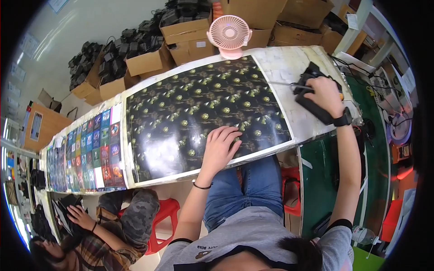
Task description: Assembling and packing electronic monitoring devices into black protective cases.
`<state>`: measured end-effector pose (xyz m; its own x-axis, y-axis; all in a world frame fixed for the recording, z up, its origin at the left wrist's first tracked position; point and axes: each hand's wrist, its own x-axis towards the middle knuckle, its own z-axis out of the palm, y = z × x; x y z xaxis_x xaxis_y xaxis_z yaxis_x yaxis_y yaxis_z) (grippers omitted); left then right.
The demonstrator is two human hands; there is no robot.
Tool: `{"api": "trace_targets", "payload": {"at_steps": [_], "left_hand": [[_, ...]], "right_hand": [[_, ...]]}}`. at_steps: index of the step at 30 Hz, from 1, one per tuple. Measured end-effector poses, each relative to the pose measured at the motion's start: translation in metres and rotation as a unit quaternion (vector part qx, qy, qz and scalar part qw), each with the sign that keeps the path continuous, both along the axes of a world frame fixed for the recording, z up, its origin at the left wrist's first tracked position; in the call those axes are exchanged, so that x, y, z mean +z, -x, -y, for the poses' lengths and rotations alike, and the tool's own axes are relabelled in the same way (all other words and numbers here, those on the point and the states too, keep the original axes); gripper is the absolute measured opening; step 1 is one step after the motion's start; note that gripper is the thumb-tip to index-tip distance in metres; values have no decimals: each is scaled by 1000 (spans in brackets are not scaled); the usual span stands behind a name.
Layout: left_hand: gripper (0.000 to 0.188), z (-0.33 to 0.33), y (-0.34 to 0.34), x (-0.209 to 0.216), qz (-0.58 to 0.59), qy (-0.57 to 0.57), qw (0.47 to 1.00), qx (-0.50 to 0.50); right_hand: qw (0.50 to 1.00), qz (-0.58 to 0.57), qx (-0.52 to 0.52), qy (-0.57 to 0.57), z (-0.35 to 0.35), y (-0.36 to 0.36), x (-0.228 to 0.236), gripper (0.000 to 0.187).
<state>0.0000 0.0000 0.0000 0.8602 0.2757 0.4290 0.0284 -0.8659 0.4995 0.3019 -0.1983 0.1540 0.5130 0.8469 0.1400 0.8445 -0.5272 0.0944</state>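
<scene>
My left hand (220,147) lies on the near part of a large dark glossy sheet (181,122) with a repeated gold-green print. Its fingers are stretched out and hold nothing. To the right, my right hand (326,95) is closed over a black device (312,108) on the bare table top. From its fingers a thin grey metal shaft (285,83) points left; it looks like a screwdriver, with the handle hidden in the palm. A bit of orange shows by the hand's right side. The hand covers much of the device.
A pink fan (229,36) stands at the table's far edge. Behind are cardboard boxes (185,34) heaped with black devices. A printed card sheet (92,153) lies left. Another person (106,239) sits there, holding a dark object. Cables (357,67) run right, above a green surface (316,180).
</scene>
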Motion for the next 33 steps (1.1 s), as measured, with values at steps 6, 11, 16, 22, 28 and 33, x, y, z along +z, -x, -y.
{"api": "trace_targets", "payload": {"at_steps": [6,11,16,22,28,33], "left_hand": [[27,-1,10,-3,161,35,984,70],[28,6,56,-13,316,101,899,284],[72,27,80,-18,365,223,869,249],[83,12,67,18,313,341,848,259],[82,-76,83,43,246,448,851,123],[72,-95,75,61,63,168,945,274]], "right_hand": [[979,-88,174,-53,-93,132,-8,21],[910,-252,254,-211,-109,187,28,22],[936,-261,116,-207,-93,137,8,21],[821,-510,14,-257,-73,98,-112,30],[669,-653,8,-354,-71,78,-134,38],[574,-687,11,-445,-58,65,-144,42]]}}
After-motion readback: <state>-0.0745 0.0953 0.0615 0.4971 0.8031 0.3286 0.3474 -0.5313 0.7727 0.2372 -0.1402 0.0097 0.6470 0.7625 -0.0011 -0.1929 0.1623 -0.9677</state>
